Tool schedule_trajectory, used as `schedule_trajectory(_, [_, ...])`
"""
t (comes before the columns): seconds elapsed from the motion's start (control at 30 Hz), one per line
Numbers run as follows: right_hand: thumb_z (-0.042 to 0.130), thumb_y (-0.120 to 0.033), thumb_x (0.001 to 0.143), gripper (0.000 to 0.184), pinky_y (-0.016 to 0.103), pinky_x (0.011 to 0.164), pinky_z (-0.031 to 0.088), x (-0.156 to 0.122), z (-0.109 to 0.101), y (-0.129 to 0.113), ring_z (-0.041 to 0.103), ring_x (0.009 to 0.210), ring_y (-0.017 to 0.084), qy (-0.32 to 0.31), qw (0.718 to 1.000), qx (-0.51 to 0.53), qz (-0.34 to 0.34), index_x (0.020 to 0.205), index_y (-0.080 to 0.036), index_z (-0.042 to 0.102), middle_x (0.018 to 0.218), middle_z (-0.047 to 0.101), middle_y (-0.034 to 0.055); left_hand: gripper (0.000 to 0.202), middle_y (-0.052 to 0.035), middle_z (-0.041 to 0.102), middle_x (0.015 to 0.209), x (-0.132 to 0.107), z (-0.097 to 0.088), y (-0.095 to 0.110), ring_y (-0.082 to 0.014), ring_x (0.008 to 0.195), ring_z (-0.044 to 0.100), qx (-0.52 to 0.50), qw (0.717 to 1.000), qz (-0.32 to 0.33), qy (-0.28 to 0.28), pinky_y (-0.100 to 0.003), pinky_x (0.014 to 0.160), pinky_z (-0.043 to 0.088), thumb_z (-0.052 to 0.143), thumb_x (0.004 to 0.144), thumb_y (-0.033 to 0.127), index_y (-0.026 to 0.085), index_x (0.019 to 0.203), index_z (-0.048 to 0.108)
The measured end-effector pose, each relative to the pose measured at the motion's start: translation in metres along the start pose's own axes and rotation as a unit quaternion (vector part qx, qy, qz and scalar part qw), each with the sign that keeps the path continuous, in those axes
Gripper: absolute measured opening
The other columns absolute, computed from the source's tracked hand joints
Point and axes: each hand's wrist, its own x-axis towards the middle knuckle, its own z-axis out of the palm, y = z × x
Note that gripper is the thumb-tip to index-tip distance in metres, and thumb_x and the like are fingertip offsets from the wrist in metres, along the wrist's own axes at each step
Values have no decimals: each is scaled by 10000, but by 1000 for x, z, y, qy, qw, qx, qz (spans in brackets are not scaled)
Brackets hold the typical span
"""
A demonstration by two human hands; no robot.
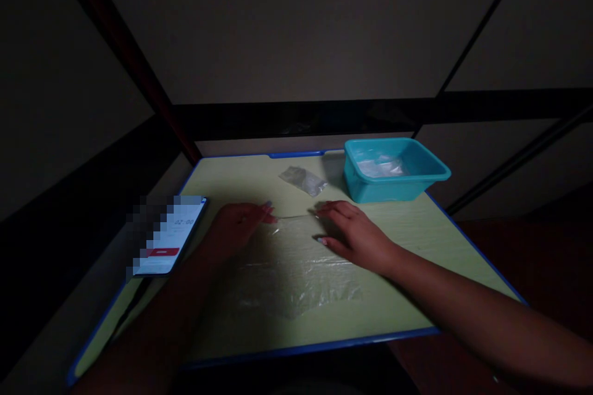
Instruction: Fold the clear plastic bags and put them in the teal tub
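A clear, thin plastic bag (296, 271) lies spread on the tabletop, its far edge running between my two hands. My left hand (238, 225) is at the bag's far left corner, fingers stretched forward and in dim light. On the far right corner rests my right hand (349, 231), its thumb apart from the other fingers and the fingertips at the bag's edge. Beyond both hands is a small folded clear plastic packet (303, 180), lying flat.
A turquoise plastic basket (393, 188) with clear plastic pieces inside stands at the back right. At the left edge lies a lit phone (169, 237), partly pixelated. The pale yellow table (398, 305) has a blue rim. Dark panels rise behind it.
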Motion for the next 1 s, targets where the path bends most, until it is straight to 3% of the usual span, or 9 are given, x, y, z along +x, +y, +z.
schedule_trajectory(0.23, [585,-245,845,398,511,1027,360,3,5,5,508,1219,272,-8,1000,-7,-15,1233,-157,565,1285,593,128,492,-72,753,759,-3,1,-3,-251,798,694,15,999,13,-38,-356,765,496,455,836,554,180,714,750])
schedule_trajectory(0.43, [520,-162,847,284,510,1009,362,3,6,7,572,1165,236,-7,1000,3,-29,1105,-199,634,1192,665,82,495,-58,744,721,-8,1,0,-213,741,695,-3,990,59,-125,-327,755,500,445,865,536,201,619,712])
schedule_trajectory(0.57, [464,-142,862,331,557,1064,271,3,4,3,540,1216,221,-39,999,5,-36,1146,-213,619,1250,635,79,507,-59,724,721,-8,0,-1,-192,706,673,1,978,100,-184,-310,731,491,406,905,509,191,642,701])
schedule_trajectory(0.63, [456,-179,884,376,577,1096,197,3,2,0,500,1261,220,-73,997,13,-38,1240,-226,571,1316,586,84,520,-68,717,785,-8,0,-1,-192,740,665,-9,979,124,-162,-308,740,493,386,910,528,184,658,684])
schedule_trajectory(0.73, [437,-290,935,513,590,1120,94,1,0,-2,359,1366,226,-136,989,26,-60,1438,-232,356,1469,398,103,483,-89,695,1005,-9,3,-1,-228,933,643,5,985,156,-68,-348,850,487,384,902,568,187,874,679])
schedule_trajectory(0.8, [401,-359,961,594,589,1124,44,-1,0,-3,246,1415,224,-177,981,25,-74,1500,-223,191,1530,258,109,526,-125,583,1289,-14,10,-2,-270,1193,531,46,978,197,-52,-407,1009,406,384,896,595,191,1153,600])
schedule_trajectory(0.87, [369,-412,973,631,583,1125,12,-3,2,-4,175,1435,221,-214,974,17,-72,1513,-215,108,1550,175,110,695,-155,309,1526,-21,21,-4,-304,1400,281,112,960,233,-104,-472,1122,251,373,879,646,178,1393,397])
schedule_trajectory(0.93, [355,-443,974,644,573,1129,-3,-4,3,-4,145,1442,219,-240,969,5,-63,1514,-209,95,1554,144,112,872,-174,85,1581,-30,35,-6,-325,1452,86,188,939,225,-179,-536,1139,150,365,848,701,157,1498,161])
schedule_trajectory(1.0, [358,-466,970,656,565,1132,-6,-5,5,-6,126,1445,220,-254,966,-9,-56,1514,-202,103,1555,131,115,919,-187,68,1572,-37,47,-6,-324,1453,59,256,919,196,-225,-572,1132,120,350,842,716,135,1506,94])
